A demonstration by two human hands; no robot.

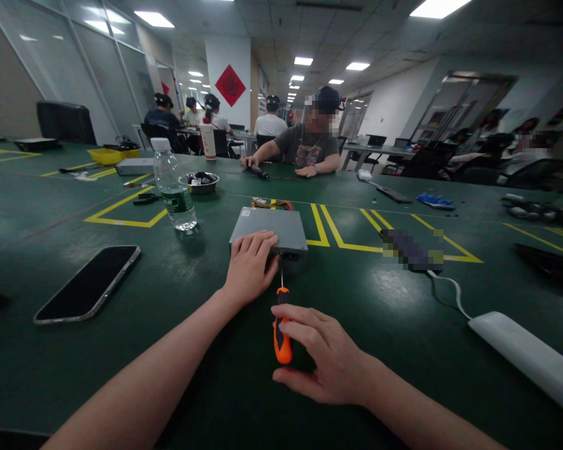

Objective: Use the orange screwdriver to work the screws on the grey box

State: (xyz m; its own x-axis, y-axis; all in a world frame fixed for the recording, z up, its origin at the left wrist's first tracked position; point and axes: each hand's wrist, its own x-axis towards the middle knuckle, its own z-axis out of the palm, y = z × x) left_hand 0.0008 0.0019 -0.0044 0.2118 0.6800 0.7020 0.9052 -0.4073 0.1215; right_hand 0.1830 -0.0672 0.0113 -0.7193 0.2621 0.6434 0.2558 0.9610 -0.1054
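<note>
A grey metal computer power supply [281, 226] lies on the green table in front of me, its cables bunched behind it. My left hand [251, 265] grips its near left part, fingers over the top and thumb down by the front face. An orange and black screwdriver [282, 347] points away from me, its shaft reaching the front of the power supply beside the socket. The tip is hidden there. My right hand [326, 356] has its fingertips against the screwdriver's handle, while the thumb stands a little off it.
On the left are a phone [89, 284], a water bottle [173, 187] and a metal bowl [201, 182] of small parts. A white power strip [525, 356] with a cable lies right. Across the table a person [304, 140] sits with a hand on a dark tool.
</note>
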